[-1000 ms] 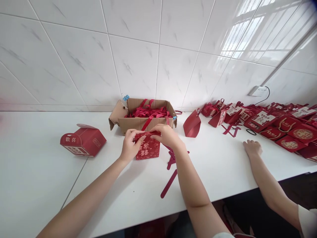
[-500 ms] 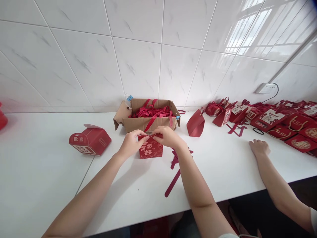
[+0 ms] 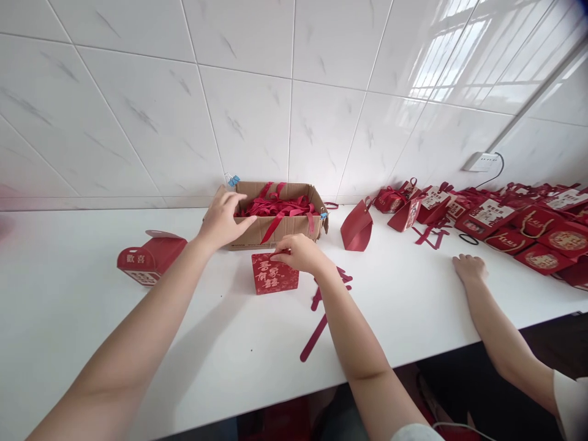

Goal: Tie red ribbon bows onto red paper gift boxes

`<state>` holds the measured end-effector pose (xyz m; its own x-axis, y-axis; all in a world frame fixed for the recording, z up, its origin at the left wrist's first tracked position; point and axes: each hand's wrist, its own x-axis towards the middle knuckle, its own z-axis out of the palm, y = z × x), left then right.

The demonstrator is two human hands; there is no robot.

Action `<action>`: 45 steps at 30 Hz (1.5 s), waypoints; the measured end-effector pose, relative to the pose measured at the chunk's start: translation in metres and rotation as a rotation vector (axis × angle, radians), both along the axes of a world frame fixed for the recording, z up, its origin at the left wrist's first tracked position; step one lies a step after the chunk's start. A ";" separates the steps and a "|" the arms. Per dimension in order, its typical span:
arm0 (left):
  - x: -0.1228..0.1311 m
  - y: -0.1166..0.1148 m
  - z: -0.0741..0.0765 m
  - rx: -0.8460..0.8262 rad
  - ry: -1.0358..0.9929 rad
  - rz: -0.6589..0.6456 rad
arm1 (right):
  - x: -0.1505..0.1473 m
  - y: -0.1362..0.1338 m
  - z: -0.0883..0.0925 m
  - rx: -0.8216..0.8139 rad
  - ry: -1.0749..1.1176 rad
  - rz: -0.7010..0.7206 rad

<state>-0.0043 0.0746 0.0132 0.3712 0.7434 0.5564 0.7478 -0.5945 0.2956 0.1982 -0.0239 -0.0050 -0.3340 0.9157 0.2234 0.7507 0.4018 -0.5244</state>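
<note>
A small red gift box (image 3: pixel 271 278) with pale lettering stands on the white table, its top edge pinched by my right hand (image 3: pixel 298 254). My left hand (image 3: pixel 223 215) is up at the left end of a cardboard box (image 3: pixel 275 236), fingers apart with nothing in them. Inside the cardboard box lies a heap of dark red ribbons (image 3: pixel 289 206); one strip hangs over its front wall. Short ribbon pieces (image 3: pixel 313 338) lie by my right forearm, which partly covers them.
Left of me sits another red gift box (image 3: pixel 147 260), partly behind my left forearm. A folded red box (image 3: pixel 357 225) stands right of the carton. Farther right are many finished-looking red boxes (image 3: pixel 546 233), a power strip (image 3: pixel 480 162) and another person's hand (image 3: pixel 470 267) resting on the table.
My left hand has let go of the gift box's top and moved up and left to the cardboard box. My right hand still holds the gift box. The view has shifted slightly.
</note>
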 end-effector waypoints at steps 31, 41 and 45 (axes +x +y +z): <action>0.001 0.026 -0.020 -0.259 0.457 0.139 | 0.011 -0.006 0.002 -0.123 0.071 0.041; -0.016 -0.027 -0.050 -0.218 0.379 0.118 | 0.022 -0.002 -0.001 0.194 0.423 -0.360; -0.019 -0.027 -0.048 -0.266 0.345 0.106 | 0.023 0.009 0.017 0.195 0.424 -0.398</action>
<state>-0.0233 0.0473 -0.0347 0.4155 0.8879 0.1976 0.8822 -0.4463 0.1503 0.2213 -0.0153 0.0121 0.1799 0.8810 0.4377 0.6047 0.2519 -0.7556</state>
